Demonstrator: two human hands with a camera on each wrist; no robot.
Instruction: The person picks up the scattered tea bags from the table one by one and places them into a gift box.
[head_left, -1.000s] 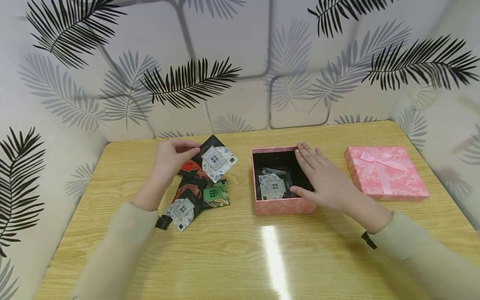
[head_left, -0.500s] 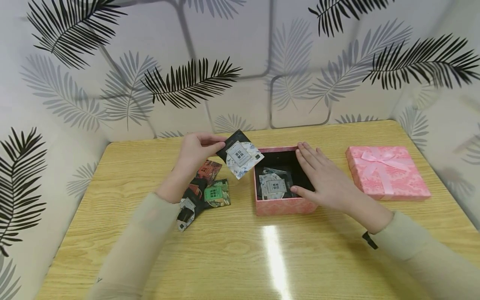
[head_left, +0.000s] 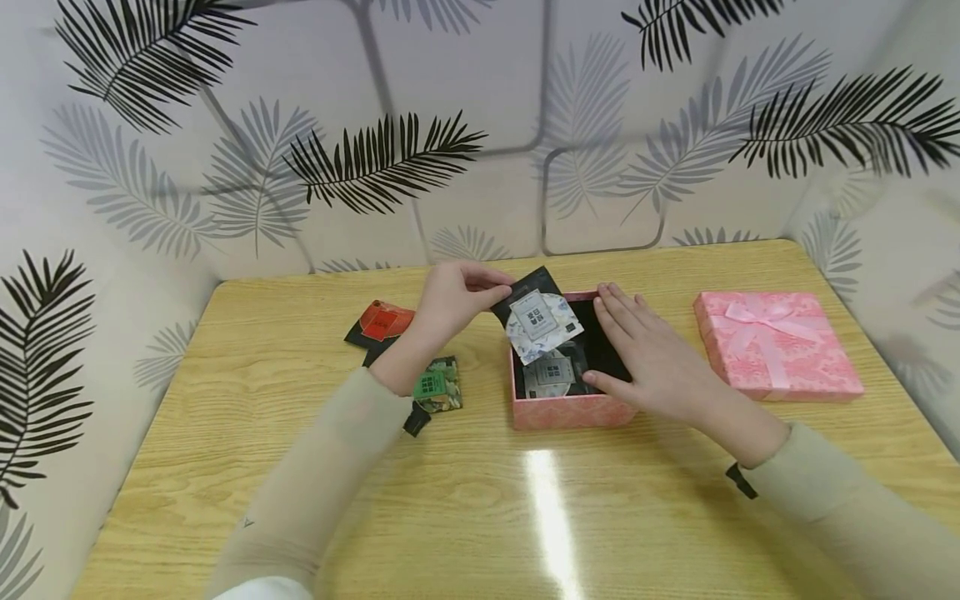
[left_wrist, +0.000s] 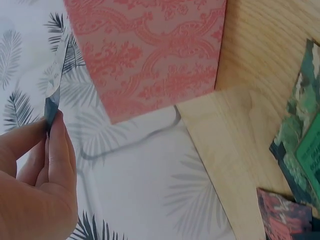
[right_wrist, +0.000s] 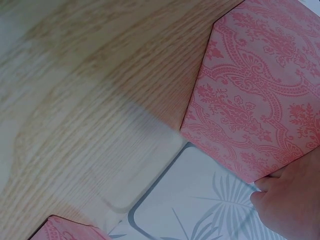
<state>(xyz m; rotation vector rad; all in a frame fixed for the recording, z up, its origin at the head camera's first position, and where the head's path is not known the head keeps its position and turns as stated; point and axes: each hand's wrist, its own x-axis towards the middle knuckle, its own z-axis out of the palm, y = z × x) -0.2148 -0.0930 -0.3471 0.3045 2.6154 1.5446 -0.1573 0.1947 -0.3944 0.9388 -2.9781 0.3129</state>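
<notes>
My left hand (head_left: 461,300) pinches a corner of a flat black-and-white floral sachet (head_left: 540,317) between thumb and fingers. It hangs over the left side of an open pink patterned box (head_left: 573,412) with a black inside. In the left wrist view the sachet (left_wrist: 57,75) shows edge-on beside the box wall (left_wrist: 155,55). Another black-and-white sachet (head_left: 553,379) lies in the box. My right hand (head_left: 656,358) rests along the box's right rim with fingers straight. The right wrist view has this hand (right_wrist: 290,200) at the rim of the box (right_wrist: 255,90).
Left of the box lie a red-and-black sachet (head_left: 381,323) and a green sachet (head_left: 437,385); my left forearm hides others there. A pink lid (head_left: 780,346) with a ribbon bow sits to the right on the wooden table (head_left: 465,508). A leaf-patterned wall covering (head_left: 480,200) rises behind.
My left hand has carried the sachet rightward from above the pile of sachets to over the box. The right hand stays on the rim.
</notes>
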